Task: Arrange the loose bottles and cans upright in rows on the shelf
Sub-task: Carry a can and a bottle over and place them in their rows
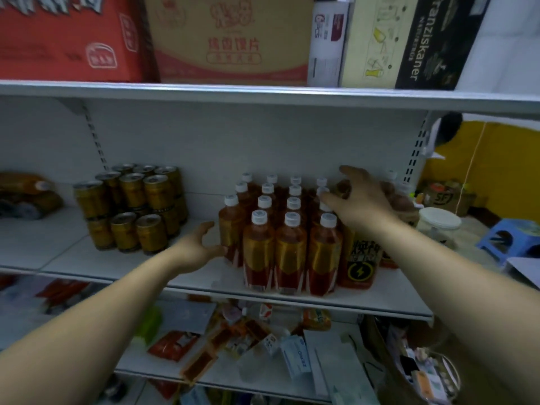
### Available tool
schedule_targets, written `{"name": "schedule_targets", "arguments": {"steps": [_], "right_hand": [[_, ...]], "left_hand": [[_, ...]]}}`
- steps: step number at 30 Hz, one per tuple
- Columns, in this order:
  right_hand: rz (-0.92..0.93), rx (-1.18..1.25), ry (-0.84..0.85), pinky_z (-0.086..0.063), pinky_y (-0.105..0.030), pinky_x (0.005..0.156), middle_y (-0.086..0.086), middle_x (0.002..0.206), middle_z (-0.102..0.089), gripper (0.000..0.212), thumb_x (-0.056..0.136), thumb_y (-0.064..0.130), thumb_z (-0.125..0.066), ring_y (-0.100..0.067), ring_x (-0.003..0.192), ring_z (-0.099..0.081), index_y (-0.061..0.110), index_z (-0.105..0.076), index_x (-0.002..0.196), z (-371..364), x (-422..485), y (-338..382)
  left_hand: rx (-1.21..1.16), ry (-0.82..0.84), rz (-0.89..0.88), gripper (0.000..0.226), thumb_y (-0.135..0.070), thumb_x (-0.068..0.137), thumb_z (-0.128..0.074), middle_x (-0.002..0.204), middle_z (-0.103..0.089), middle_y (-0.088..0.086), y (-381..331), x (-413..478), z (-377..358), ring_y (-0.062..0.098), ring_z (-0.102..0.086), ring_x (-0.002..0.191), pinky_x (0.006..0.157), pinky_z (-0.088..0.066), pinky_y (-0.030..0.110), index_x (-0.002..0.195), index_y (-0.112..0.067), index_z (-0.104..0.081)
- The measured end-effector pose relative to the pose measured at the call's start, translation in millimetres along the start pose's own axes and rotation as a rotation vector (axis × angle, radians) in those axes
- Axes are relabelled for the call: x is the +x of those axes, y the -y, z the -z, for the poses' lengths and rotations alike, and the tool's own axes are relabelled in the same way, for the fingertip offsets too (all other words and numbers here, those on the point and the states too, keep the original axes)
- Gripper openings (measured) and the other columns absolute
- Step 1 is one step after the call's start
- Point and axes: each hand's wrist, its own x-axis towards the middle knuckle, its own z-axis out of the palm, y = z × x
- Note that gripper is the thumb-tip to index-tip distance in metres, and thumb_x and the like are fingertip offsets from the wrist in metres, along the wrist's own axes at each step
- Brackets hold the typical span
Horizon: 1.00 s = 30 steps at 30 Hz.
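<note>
Bottles [289,244] stand in tidy rows at centre frame on the shelf [117,258], with cans [131,206] stacked to their left. My left hand [201,247] cups the outermost bottle's side, fingers [219,250] loosely curved against it, gripping nothing. My right hand [359,200] hovers over the back-right caps, fingers [330,201] spread, one tip seemingly on a cap. Best play, I reckon: press the block square from both sides, low on the bodies, not the caps, and mind the black-labelled bottle [361,258] at front right.
</note>
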Motion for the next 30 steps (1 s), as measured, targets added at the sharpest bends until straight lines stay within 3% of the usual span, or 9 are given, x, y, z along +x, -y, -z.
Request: {"name": "schedule_targets", "arguments": {"steps": [3, 10, 15, 18, 21, 26, 30], "right_hand": [[0.053, -0.096, 0.167, -0.036, -0.035, 0.1, 0.0, 0.15, -0.036, 0.083, 0.076, 0.068, -0.058, -0.023, 0.132, -0.04, 0.028, -0.035, 0.145, -27, 17, 58], [0.189, -0.179, 0.402, -0.037, -0.031, 0.098, -0.003, 0.151, -0.037, 0.086, 0.077, 0.069, -0.056, -0.025, 0.131, -0.042, 0.024, -0.033, 0.146, -134, 30, 209], [0.304, -0.021, 0.492, -0.041, -0.031, 0.079, -0.001, 0.131, -0.057, 0.062, 0.078, 0.061, -0.061, -0.02, 0.103, -0.054, 0.029, -0.05, 0.131, -219, 14, 331], [0.327, -0.053, 0.528, -0.039, -0.031, 0.08, -0.003, 0.141, -0.049, 0.077, 0.078, 0.067, -0.057, -0.024, 0.118, -0.051, 0.026, -0.041, 0.141, -265, 5, 394], [0.374, -0.095, 0.584, -0.041, -0.035, 0.09, -0.005, 0.149, -0.04, 0.086, 0.077, 0.072, -0.053, -0.026, 0.129, -0.043, 0.023, -0.034, 0.145, -304, 0, 447], [0.461, -0.07, 0.625, -0.039, -0.035, 0.09, -0.001, 0.151, -0.037, 0.083, 0.079, 0.07, -0.053, -0.026, 0.132, -0.041, 0.032, -0.027, 0.148, -370, 8, 509], [0.514, -0.087, 0.637, -0.042, -0.034, 0.093, -0.001, 0.152, -0.034, 0.087, 0.076, 0.072, -0.051, -0.026, 0.13, -0.043, 0.026, -0.03, 0.147, -435, 29, 542]], "left_hand": [[0.097, 0.008, -0.017, 0.084, -0.049, 0.077, -0.068, 0.15, -0.032, 0.004, 15, -7, 39, 0.023, -0.038, 0.132, 0.098, -0.036, 0.03, 0.146, -0.026, -0.025], [0.317, 0.014, -0.115, 0.081, -0.05, 0.078, -0.066, 0.147, -0.039, -0.001, 75, -43, 149, 0.017, -0.042, 0.127, 0.092, -0.035, 0.022, 0.145, -0.028, -0.027], [0.411, -0.018, -0.091, 0.081, -0.052, 0.08, -0.063, 0.153, -0.026, -0.004, 139, -71, 238, 0.015, -0.029, 0.137, 0.102, -0.028, 0.026, 0.147, -0.03, -0.022], [0.463, -0.03, -0.042, 0.08, -0.052, 0.081, -0.061, 0.155, -0.021, -0.006, 180, -86, 284, 0.014, -0.024, 0.139, 0.107, -0.025, 0.028, 0.147, -0.031, -0.021], [0.485, -0.033, 0.004, 0.08, -0.052, 0.082, -0.06, 0.156, -0.019, -0.005, 220, -95, 322, 0.014, -0.023, 0.14, 0.109, -0.025, 0.029, 0.147, -0.029, -0.02], [0.432, -0.045, 0.098, 0.081, -0.055, 0.082, -0.059, 0.156, -0.016, -0.005, 284, -88, 367, 0.015, -0.022, 0.14, 0.11, -0.027, 0.033, 0.147, -0.032, -0.018], [0.452, -0.058, 0.146, 0.08, -0.054, 0.082, -0.059, 0.155, -0.02, -0.004, 330, -66, 396, 0.016, -0.026, 0.139, 0.111, -0.028, 0.033, 0.147, -0.03, -0.02]]}}
